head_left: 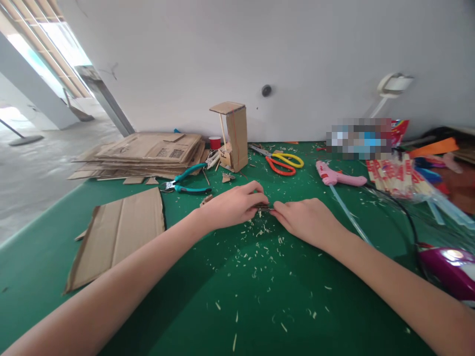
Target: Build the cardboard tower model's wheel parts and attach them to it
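Observation:
My left hand (237,205) rests low over the green table with its fingers closed on a small, thin brown piece (263,207) that looks like cardboard. Facing it, my right hand (306,217) is pinched at the piece's right end; what lies between those fingertips is too small to make out. Pale shavings (261,230) are scattered beneath and in front of both hands. Just behind the left wrist sits a cardboard scrap (207,200). Farther back stands a small cardboard structure (237,138) with a flat top and a thin stick as a post.
Teal-handled pliers (185,182), a cardboard sheet (118,232) and a cardboard stack (148,151) lie left. Scissors (282,160) lie behind the hands. On the right are a pink glue gun (339,177) with its cord, wrapped sticks (389,175) and a purple object (449,269).

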Demonstrator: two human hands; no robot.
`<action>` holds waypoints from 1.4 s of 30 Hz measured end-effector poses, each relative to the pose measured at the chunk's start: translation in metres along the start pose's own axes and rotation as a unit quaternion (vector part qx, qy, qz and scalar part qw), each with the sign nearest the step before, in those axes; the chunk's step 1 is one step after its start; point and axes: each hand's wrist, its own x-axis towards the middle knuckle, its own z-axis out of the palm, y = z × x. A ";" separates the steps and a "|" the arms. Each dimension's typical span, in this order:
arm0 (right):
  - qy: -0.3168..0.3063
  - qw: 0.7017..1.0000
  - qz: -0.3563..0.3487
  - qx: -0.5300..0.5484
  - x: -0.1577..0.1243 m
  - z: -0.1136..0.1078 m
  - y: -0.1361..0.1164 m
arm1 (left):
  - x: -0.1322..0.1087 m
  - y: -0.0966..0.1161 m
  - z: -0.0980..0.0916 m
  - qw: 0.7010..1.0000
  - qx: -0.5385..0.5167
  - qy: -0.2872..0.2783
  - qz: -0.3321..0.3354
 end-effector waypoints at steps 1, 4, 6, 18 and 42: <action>-0.001 1.000 0.000 -0.003 -0.001 -0.001 0.000 | -0.001 -0.002 0.001 1.000 -0.015 0.002 -0.003; -0.004 1.000 0.001 -0.005 -0.002 -0.002 0.000 | -0.003 -0.006 0.005 0.999 -0.039 0.006 0.009; -0.006 1.000 0.005 -0.001 -0.003 -0.003 0.000 | -0.003 -0.007 0.007 0.999 -0.026 0.013 0.013; -0.007 0.999 0.026 0.019 -0.001 0.003 -0.003 | 0.000 0.002 -0.001 0.997 0.073 -0.005 0.010; -0.052 0.993 -0.034 0.099 0.002 0.001 0.006 | -0.004 0.001 -0.002 0.999 -0.002 -0.033 -0.027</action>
